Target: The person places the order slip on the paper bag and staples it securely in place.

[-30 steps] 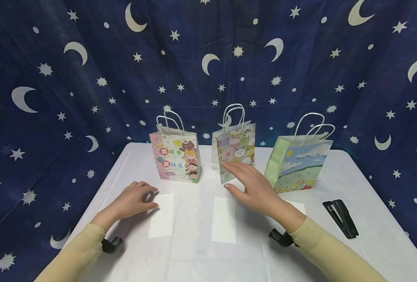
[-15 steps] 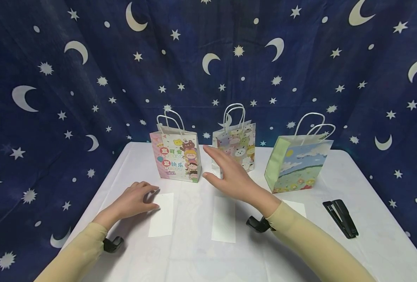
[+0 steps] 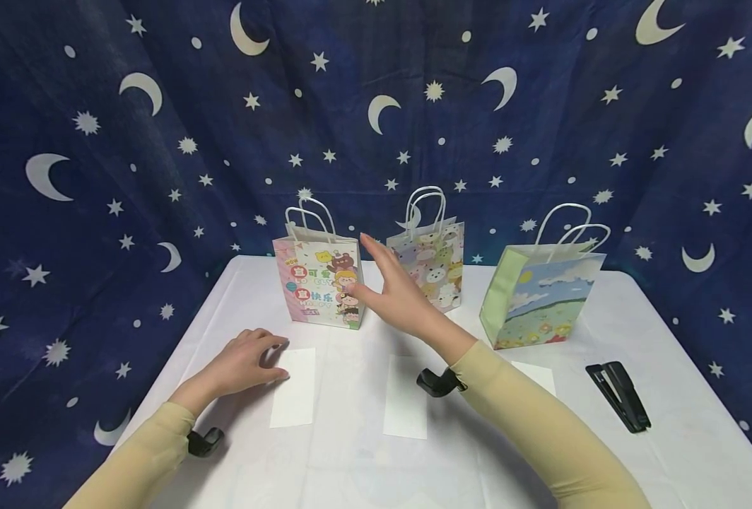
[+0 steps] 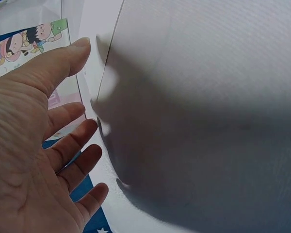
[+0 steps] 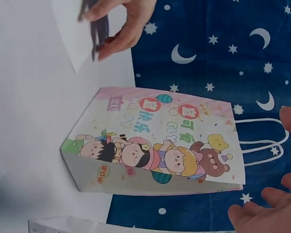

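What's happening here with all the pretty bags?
A person's right hand is held out by the pink-and-white bag, holding nothing. The left hand is beside the left card, also empty. An animal bag and a meadow bag stand nearby. A middle card, a right card and a black stapler lie on the table.

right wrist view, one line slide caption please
Seen sideways, a cartoon-printed paper bag, its white handles near the open right grip, the left grip by white paper.
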